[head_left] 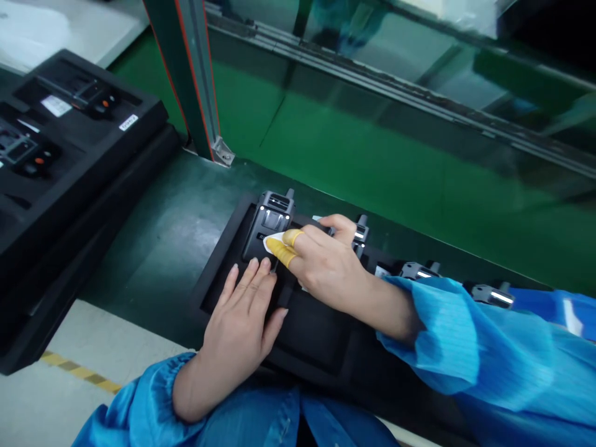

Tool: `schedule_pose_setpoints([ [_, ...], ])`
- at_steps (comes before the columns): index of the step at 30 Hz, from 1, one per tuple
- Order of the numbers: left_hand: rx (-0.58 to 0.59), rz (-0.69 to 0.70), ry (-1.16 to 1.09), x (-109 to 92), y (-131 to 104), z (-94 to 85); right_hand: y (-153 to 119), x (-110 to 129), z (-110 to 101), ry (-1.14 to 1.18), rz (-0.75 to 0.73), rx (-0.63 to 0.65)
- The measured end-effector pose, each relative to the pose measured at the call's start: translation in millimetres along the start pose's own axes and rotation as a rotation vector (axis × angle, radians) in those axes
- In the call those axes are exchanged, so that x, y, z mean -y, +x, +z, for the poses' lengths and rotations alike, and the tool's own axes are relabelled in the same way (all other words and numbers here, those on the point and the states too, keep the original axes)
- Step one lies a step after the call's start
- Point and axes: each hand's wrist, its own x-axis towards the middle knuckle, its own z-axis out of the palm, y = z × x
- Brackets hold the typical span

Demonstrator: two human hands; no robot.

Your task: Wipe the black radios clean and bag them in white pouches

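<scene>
Head view: looking at one chunky dark-grey handheld [267, 225] with stubby antenna [290, 194]; pinching white wipe [278, 236] in right hand [328, 267], resting outstretched left hand [242, 316] against lower end.

Handheld devices [266, 227]: six in view. One near centre, one partly hidden toward three o'clock, two farther out between three and four, two at ten o'clock in foam tray [109, 136]. Hands: two; left hand [242, 316] toward seven o'clock, right hand [326, 264] toward five. Yellow finger cots [282, 252]: two visible. White cloth [278, 236]: one. Upright post [192, 81], eleven o'clock: one.
</scene>
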Motion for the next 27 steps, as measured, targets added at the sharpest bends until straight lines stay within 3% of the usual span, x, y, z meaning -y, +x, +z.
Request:
schedule_pose_setpoints([
  [8, 0.026, -0.015, -0.015, 1, -1, -0.6, 18, 7, 8, 0.072, 0.043, 0.030],
  [13, 0.029, -0.008, -0.008, 2, -2, 0.3, -5, 6, -1, 0.021, 0.072, 0.034],
  [17, 0.005, 0.011, 0.027, 3, -2, 1.1, -27, 5, -14, 0.101, 0.224, 0.027],
  [20, -0.013, 0.012, 0.043, 4, -2, 1.8, -41, 4, -32, 0.421, 0.502, 0.003],
  [25, -0.034, 0.041, 0.053, 7, -3, 2.5, -54, 11, -62, 1.444, 1.123, -0.077],
  [27, -0.039, 0.048, 0.052, 9, -4, 2.9, -58, 15, -70, 1.753, 1.327, -0.154],
])
